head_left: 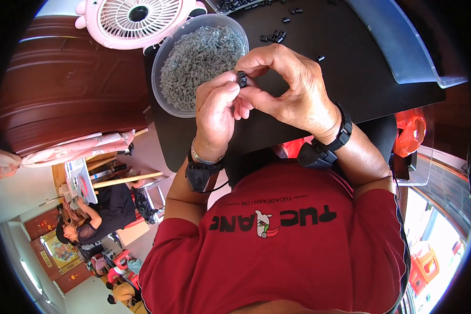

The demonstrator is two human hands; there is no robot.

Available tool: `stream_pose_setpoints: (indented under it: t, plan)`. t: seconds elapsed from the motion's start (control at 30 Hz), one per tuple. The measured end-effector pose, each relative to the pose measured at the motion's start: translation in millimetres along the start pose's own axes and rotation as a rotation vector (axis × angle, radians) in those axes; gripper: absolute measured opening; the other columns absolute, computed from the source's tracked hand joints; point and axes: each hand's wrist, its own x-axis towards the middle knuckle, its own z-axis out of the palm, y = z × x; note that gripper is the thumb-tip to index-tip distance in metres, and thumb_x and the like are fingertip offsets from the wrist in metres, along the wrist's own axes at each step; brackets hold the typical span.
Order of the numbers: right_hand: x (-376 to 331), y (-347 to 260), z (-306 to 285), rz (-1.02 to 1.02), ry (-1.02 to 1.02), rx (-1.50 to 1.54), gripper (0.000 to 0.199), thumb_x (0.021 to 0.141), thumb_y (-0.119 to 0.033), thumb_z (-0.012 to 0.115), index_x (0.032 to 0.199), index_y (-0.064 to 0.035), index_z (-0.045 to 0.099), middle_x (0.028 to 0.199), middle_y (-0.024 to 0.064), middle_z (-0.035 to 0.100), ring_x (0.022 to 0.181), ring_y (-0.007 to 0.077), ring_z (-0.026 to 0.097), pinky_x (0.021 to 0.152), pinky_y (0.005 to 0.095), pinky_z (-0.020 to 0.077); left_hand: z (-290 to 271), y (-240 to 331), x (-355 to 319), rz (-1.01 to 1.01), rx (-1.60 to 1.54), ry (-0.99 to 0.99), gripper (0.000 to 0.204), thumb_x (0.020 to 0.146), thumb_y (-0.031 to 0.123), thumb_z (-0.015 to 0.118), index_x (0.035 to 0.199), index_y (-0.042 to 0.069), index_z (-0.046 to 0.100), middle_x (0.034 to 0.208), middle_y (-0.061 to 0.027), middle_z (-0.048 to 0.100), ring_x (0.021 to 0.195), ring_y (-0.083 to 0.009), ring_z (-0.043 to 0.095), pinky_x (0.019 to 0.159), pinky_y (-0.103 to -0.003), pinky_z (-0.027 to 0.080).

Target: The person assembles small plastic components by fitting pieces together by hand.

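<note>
Both hands meet over the table's near part, beside a round clear tub (156, 83) filled with a heap of small grey coils that look like metal springs (196, 68). A small black plastic part (242, 79) is pinched between the thumb and fingers of my left hand (215, 115). From the other side, the forefinger and thumb of my right hand (303, 86) close in on the same part, leaving a rounded gap behind their tips. Whether a spring is also between the fingers is too small to see.
Several black parts (273, 36) lie loose on the dark table (345, 57), near a clear box of more (230, 5). A pink fan (138, 13) stands behind the tub. At right is a bluish translucent tray (397, 42). Other people (107, 209) work at left.
</note>
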Motion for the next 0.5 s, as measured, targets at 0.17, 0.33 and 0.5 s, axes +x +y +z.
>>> stream_pose_setpoints:
  t: [0.17, 0.33, 0.5]
  plan:
    - [-0.1, 1.5, -0.5, -0.048, 0.001, -0.043, 0.033, 0.064, -0.003, 0.071, 0.093, -0.0089, 0.059, 0.07, 0.0038, 0.058, 0.065, 0.0195, 0.06, 0.058, 0.0295, 0.0494, 0.3, -0.9, 0.6, -0.037, -0.091, -0.007, 0.028, 0.082, 0.019, 0.042, 0.076, -0.005, 0.056, 0.065, -0.0099, 0.057, 0.051, -0.0115, 0.049, 0.047, -0.021, 0.036]
    - [1.4, 2.5, 0.9, -0.115, 0.032, -0.072, 0.031, 0.064, -0.004, 0.071, 0.092, -0.0104, 0.06, 0.068, 0.0014, 0.057, 0.063, 0.0185, 0.059, 0.058, 0.0291, 0.0488, -0.7, -3.6, 0.7, -0.008, -0.202, 0.002, 0.025, 0.084, 0.017, 0.043, 0.084, -0.006, 0.054, 0.08, -0.0145, 0.061, 0.058, -0.0137, 0.052, 0.053, -0.023, 0.039]
    - [1.5, 1.8, 0.6, -0.123, 0.046, -0.086, 0.029, 0.064, -0.004, 0.071, 0.091, -0.0112, 0.061, 0.067, 0.0, 0.057, 0.063, 0.0179, 0.059, 0.059, 0.0291, 0.0488, -1.0, -5.8, 0.4, 0.025, -0.197, -0.024, 0.022, 0.084, 0.015, 0.042, 0.085, -0.005, 0.052, 0.079, -0.0146, 0.059, 0.061, -0.015, 0.052, 0.055, -0.025, 0.04]
